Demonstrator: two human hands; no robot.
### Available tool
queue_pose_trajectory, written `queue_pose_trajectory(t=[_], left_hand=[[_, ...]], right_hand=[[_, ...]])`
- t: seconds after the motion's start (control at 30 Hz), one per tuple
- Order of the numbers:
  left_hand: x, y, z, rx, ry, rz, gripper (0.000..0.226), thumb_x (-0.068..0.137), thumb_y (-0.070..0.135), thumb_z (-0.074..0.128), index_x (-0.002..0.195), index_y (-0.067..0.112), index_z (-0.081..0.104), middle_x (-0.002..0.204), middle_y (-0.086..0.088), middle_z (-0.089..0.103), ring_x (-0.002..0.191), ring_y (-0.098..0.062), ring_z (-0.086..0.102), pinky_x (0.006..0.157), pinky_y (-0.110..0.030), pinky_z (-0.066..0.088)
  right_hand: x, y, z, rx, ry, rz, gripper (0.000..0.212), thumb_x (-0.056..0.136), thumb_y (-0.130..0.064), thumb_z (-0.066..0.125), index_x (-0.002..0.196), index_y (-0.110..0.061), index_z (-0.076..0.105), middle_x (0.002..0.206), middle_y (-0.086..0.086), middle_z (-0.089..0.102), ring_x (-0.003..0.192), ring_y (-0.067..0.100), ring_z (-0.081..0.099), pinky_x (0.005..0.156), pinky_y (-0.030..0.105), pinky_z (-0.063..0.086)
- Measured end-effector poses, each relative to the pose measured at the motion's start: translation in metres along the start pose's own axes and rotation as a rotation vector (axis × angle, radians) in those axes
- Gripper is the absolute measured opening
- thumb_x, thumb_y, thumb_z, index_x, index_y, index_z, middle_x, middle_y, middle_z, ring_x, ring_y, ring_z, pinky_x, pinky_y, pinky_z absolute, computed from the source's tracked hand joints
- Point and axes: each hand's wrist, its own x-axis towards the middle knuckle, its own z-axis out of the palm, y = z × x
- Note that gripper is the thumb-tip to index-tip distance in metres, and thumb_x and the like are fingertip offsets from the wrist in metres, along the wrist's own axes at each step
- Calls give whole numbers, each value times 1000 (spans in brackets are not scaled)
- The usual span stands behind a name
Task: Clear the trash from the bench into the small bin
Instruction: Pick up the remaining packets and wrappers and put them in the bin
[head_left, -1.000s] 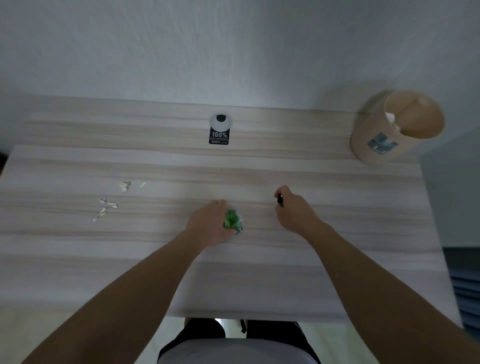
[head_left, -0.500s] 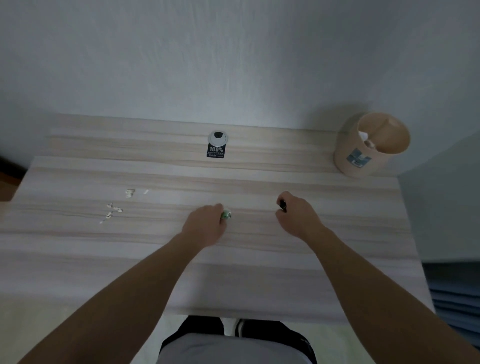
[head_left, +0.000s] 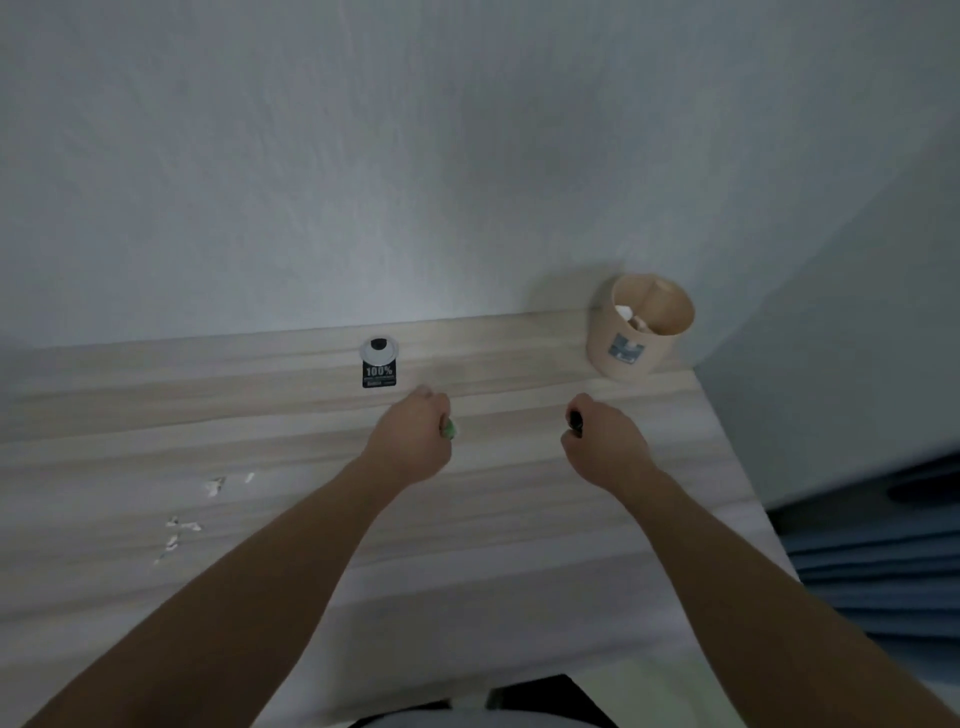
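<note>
My left hand (head_left: 410, 441) is curled round a crumpled green wrapper (head_left: 448, 429), of which only a small edge peeks out at the fingers. My right hand (head_left: 605, 447) grips a small black object (head_left: 575, 419) whose tip shows above the fist. Both hands hover over the middle of the pale wooden bench (head_left: 493, 545). The small tan bin (head_left: 639, 325) stands at the far right corner, with white scraps inside. Several small white paper scraps (head_left: 182, 525) lie on the bench to the left.
A black label reading 100% with a round white cap (head_left: 379, 362) sits at the back centre near the wall. The bench's right edge drops to dark blue fabric (head_left: 872, 561). A grey wall rises behind the bench.
The view has tilted up and the bin now appears further left. My left hand has closed over the green wrapper and lifted it forward; my right hand keeps its grip on the black object.
</note>
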Motion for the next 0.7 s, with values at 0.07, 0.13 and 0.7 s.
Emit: queue_pose_trajectory(t=[0.07, 0.13, 0.7], left_hand=[[9, 10, -4, -22, 21, 46, 14, 73, 5, 54, 69, 15, 46, 84, -5, 44, 64, -27, 49, 62, -39, 47], [18, 21, -6, -41, 20, 82, 15, 72, 4, 55, 70, 15, 46, 85, -4, 43, 63, -28, 50, 61, -41, 47], [119, 182, 25, -7, 32, 107, 9, 81, 9, 50, 84, 16, 45, 81, -7, 54, 71, -25, 50, 59, -33, 36]], right_hand=[[-1, 6, -10, 8, 38, 16, 7, 88, -20, 51, 95, -18, 50, 84, 3, 58, 78, 25, 55, 64, 31, 43], [-1, 15, -20, 29, 76, 32, 8, 87, -21, 52, 94, -18, 51, 85, 3, 59, 79, 25, 55, 64, 31, 42], [54, 174, -116, 74, 172, 12, 10, 85, -20, 54, 87, -23, 44, 79, -2, 51, 75, 24, 49, 68, 28, 39]])
